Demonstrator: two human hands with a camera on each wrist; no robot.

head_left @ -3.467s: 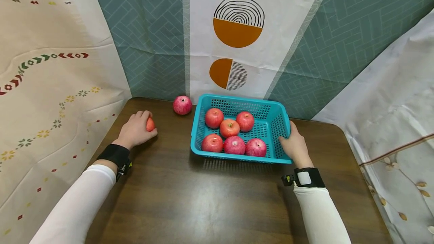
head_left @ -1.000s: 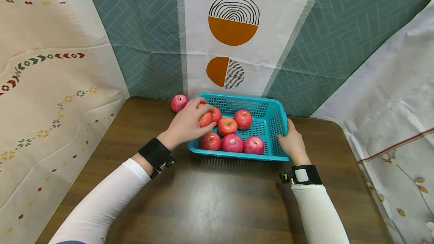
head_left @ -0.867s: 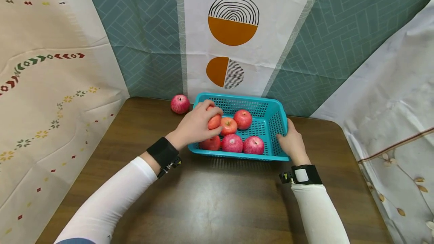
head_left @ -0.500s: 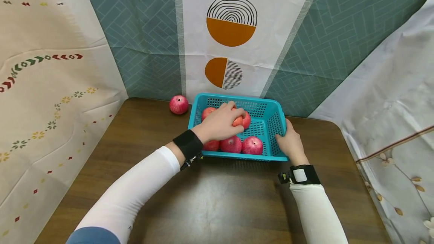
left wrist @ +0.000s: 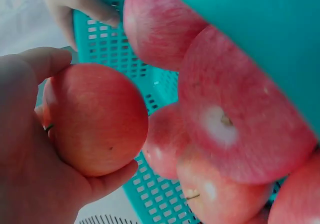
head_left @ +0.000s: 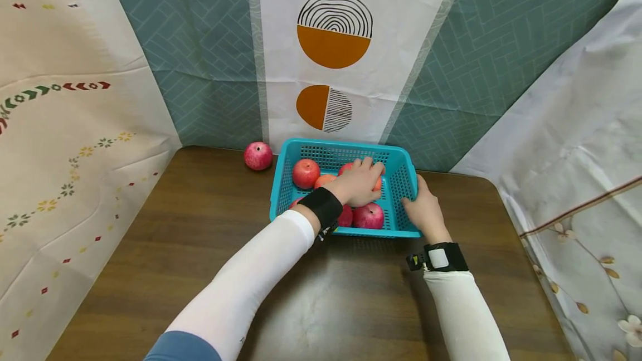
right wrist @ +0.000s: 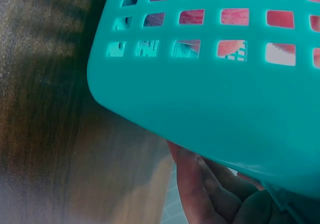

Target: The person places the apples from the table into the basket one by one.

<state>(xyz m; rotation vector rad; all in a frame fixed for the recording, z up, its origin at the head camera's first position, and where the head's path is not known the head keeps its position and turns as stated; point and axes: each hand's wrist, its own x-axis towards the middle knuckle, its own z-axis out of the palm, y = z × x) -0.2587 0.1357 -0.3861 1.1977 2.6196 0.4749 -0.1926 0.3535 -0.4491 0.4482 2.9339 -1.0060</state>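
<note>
My left hand (head_left: 359,184) is over the right part of a blue-green plastic basket (head_left: 346,145). Its curled fingers grip a red apple (left wrist: 97,119), seen whole in the left wrist view and mostly covered in the head view. Several other apples sit in the basket, among them a red one (head_left: 306,174) at the back left and a darker pink one (head_left: 368,216) at the front. My right hand (head_left: 424,210) holds the basket's right end, its thumb inside the rim and its fingers outside.
One pink apple (head_left: 258,156) stands on the brown wooden table (head_left: 210,227), left of the basket. A patterned cloth (head_left: 205,60) hangs behind the table, with pale cloths at both sides.
My left hand has carried the apple from the table's left side over the basket's left part to its right part. The right hand has stayed on the basket's right end.
</note>
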